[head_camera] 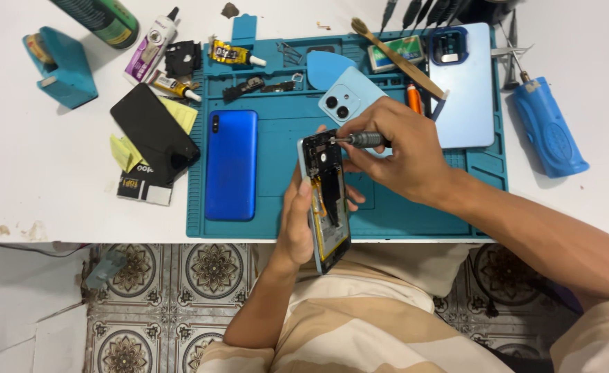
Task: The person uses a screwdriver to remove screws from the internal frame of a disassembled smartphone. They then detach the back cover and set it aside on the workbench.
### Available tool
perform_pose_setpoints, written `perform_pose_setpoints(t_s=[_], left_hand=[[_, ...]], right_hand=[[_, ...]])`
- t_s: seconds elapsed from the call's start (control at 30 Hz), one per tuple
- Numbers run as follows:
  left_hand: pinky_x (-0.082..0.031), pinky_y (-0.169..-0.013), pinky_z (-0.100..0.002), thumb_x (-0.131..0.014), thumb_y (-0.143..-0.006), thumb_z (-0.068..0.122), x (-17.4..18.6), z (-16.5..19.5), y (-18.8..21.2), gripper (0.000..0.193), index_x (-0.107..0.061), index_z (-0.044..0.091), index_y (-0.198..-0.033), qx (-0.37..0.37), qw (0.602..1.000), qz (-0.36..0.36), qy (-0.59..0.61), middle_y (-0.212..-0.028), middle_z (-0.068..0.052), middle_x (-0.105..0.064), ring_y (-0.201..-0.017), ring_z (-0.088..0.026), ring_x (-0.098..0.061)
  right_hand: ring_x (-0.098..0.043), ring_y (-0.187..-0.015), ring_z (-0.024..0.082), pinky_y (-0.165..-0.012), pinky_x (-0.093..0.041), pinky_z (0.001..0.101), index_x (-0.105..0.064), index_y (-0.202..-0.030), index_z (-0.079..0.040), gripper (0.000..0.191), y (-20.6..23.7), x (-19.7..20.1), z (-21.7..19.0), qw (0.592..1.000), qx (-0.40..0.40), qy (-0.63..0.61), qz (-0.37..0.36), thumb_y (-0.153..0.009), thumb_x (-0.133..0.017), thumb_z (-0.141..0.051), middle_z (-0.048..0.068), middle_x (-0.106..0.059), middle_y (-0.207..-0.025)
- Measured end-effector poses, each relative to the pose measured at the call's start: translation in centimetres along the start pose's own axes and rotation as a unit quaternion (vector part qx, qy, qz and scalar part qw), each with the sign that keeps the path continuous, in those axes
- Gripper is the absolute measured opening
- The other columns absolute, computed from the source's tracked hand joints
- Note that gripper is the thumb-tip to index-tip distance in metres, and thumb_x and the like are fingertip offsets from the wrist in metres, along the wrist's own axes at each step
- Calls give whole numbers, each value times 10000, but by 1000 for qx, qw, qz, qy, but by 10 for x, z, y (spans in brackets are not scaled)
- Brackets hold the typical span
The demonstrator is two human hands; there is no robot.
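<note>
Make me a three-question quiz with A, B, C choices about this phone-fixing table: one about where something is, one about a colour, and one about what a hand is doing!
1. Where does the dark blue phone lie?
A. On the teal mat, left of the hands
B. On the tiled floor
C. On top of the black phone

2. What colour is the big bottle-shaped tool at the far right of the table?
A. Red
B. Blue
C. Yellow

3. What is the right hand doing?
A. Resting flat on the table
B. Holding a toothbrush
C. Holding a small screwdriver against the opened phone

Answers:
1. A, it lies face down on the mat beside the hands.
2. B, its whole body is blue.
3. C, the tip meets the top of the opened phone, which the left hand holds up.
</note>
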State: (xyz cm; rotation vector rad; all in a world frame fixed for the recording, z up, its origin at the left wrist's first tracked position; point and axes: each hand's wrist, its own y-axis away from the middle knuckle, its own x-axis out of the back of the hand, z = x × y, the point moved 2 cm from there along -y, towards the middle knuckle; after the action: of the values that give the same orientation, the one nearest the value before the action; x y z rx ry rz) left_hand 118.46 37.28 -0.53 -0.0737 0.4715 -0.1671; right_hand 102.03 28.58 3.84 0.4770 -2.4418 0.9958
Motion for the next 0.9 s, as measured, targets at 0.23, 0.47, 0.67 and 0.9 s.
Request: perform_pose_setpoints(t_s=[0.23, 0.47, 0.67, 0.9], left_hand=[[-562, -805, -369, -383, -1063, 533, 4, -2, 1, 824, -156, 54, -1694, -1, 1000, -2, 2, -1434, -156, -542, -970, -246, -670], [-561, -814, -375, -382, -1057, 518, 5, -2, 2, 820, -142, 55, -1691, -3, 1000, -8, 8, -1447, -151, -535, -974, -252, -671], [-559, -824, -381, -371, -1061, 500, 7, -1, 3, 813, -146, 46, -1696, 5, 1000, -6, 6, -1407, -160, -549, -977, -253, -664], [-564, -818, -377, -372, -1053, 478, 7, 2, 3, 804, -150, 37, -1688, 3, 1000, -9, 0, -1392, -171, -570, -958, -244, -666]], right_hand=[[-620, -717, 134, -563, -484, 268, -689, -982, -53, 232, 3, -8, 1, 999, -34, 25, -2, -850, -880, -47, 56, -669, -900], [-641, -793, 139, -624, -502, 259, -633, -940, -62, 273, 3, -7, -4, 1000, 6, 28, 2, -811, -868, -7, 47, -685, -952], [-612, -760, 147, -593, -486, 265, -641, -955, -53, 281, 3, -10, -6, 999, -14, 36, 2, -812, -877, -2, 50, -675, -937], [-613, -766, 154, -608, -483, 279, -644, -983, -35, 313, 1, -9, -8, 999, 4, 42, -13, -763, -855, 34, 63, -650, -920]])
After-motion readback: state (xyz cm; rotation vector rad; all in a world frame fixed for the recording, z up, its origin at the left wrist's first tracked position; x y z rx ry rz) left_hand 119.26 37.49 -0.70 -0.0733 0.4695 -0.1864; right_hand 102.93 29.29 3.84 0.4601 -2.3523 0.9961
